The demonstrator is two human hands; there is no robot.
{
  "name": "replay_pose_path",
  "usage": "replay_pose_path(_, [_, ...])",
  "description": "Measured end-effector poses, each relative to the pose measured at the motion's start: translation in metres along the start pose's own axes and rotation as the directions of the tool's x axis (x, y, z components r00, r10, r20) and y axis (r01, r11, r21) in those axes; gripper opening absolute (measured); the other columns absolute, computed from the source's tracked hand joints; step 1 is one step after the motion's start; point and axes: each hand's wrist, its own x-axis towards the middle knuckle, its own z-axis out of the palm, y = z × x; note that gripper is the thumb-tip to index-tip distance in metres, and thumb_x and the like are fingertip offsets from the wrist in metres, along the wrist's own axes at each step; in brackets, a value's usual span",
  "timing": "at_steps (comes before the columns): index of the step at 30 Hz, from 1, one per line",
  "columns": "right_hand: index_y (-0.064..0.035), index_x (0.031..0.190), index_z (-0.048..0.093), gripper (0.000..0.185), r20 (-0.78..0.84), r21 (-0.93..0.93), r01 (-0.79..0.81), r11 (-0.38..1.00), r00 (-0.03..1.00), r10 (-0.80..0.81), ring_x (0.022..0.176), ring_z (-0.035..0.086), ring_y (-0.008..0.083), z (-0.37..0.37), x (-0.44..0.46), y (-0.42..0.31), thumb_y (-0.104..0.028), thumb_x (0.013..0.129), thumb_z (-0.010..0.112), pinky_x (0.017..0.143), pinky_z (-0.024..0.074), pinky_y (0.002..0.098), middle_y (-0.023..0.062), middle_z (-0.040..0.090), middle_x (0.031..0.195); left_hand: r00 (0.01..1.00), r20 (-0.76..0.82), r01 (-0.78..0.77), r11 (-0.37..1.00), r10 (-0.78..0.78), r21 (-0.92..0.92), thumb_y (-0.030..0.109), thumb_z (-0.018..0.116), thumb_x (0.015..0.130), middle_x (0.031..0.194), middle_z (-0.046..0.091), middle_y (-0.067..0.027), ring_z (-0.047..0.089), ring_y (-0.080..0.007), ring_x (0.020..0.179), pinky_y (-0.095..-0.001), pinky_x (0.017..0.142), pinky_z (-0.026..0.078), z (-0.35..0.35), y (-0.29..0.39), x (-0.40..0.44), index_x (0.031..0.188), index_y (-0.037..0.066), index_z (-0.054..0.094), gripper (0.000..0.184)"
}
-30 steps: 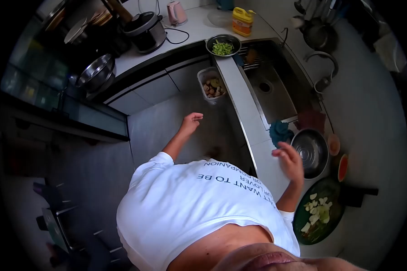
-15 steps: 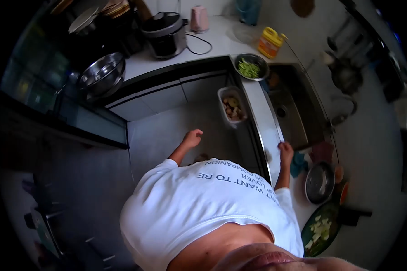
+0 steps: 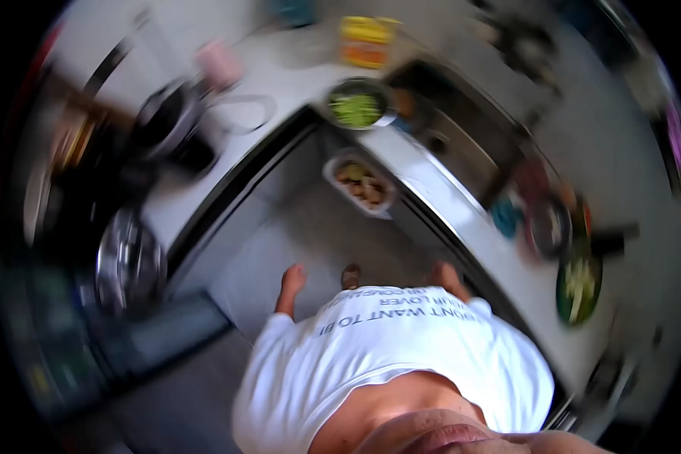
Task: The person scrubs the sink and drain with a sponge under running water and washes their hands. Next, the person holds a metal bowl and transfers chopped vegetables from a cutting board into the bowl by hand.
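Both hands are blurred by motion in front of the white shirt (image 3: 416,340). My left hand (image 3: 293,278) hangs over the floor at the left, with no object visible in it. Beside the counter's front edge is my right hand (image 3: 446,276), its fingers smeared and partly lost against the dark cabinet. Nearest ahead of the hands is a white bin (image 3: 390,203) of food scraps on the cabinet front, below the counter (image 3: 446,193). A metal bowl (image 3: 392,113) of chopped green vegetable stands at the counter corner.
A sink (image 3: 469,144) lies right of the bowl, with a yellow jug (image 3: 367,41) behind it. Further right are a pan (image 3: 548,227) and a green board (image 3: 579,291) with cut pieces. Stacked metal bowls (image 3: 131,261), a cooker (image 3: 170,125) and a pink kettle (image 3: 219,64) stand left.
The view has swung, and the counters now run diagonally. My right hand has left the counter edge by the sink and come back beside my body. My left hand has drawn back too.
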Motion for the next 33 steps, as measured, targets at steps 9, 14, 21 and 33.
replay_pose_path(9, [-0.0027, 0.104, 0.057, 0.042, -0.279, 0.268, 0.249, 0.93, 0.945, -0.173, 0.098, 0.055, 0.0337, -0.042, 0.006, -0.018, -0.026, 0.069, 0.063, 0.083, 0.0435, 0.0397, 0.0198, 0.058, 0.103, 0.793, 0.608, -0.295, 0.882, 0.012, 0.368, 0.019, 0.052, 0.077, 0.088, 0.06, -0.0198, 0.057, -0.0376, 0.083, -0.0422, 0.07, 0.047, 0.018, -0.012, 0.034, 0.09, 0.004, 0.059, 0.021])
replay_pose_path(14, [-0.0005, 0.125, 0.044, 0.066, -0.005, 0.32, -0.108, 0.941, 0.993, 0.115, 0.116, 0.045, 0.0338, 0.019, -0.047, 0.107, -0.035, 0.072, 0.063, 0.097, 0.0361, 0.038, 0.0215, 0.048, 0.123, 0.815, 0.575, -0.294, 0.908, 0.074, 0.3, 0.018, 0.053, 0.076, 0.088, 0.06, -0.0194, 0.057, -0.0369, 0.082, -0.0419, 0.07, 0.047, 0.021, 0.036, 0.067, 0.09, 0.003, 0.059, 0.021])
replay_pose_path(21, [-0.0037, 0.1, 0.062, 0.034, 0.086, 0.248, -0.791, 0.559, 0.593, 0.801, 0.092, 0.058, 0.0303, 0.14, -0.16, 0.331, -0.027, 0.076, 0.058, 0.08, 0.0462, 0.0407, 0.0171, 0.061, 0.099, 0.831, 0.542, -0.287, 0.931, 0.125, 0.224, 0.017, 0.054, 0.075, 0.088, 0.061, -0.0189, 0.058, -0.0358, 0.082, -0.0416, 0.07, 0.047, 0.042, 0.098, 0.06, 0.09, 0.003, 0.059, 0.022])
replay_pose_path(33, [-0.0028, 0.09, 0.063, 0.025, -0.02, 0.388, -0.442, 0.809, 0.873, 0.487, 0.076, 0.061, 0.0259, 0.133, -0.154, 0.349, -0.022, 0.076, 0.057, 0.068, 0.0489, 0.0392, 0.0142, 0.064, 0.082, 0.847, 0.527, -0.252, 0.928, 0.074, 0.275, 0.016, 0.055, 0.073, 0.087, 0.061, -0.0179, 0.058, -0.0341, 0.081, -0.041, 0.069, 0.047, 0.059, 0.124, -0.003, 0.091, 0.002, 0.06, 0.023])
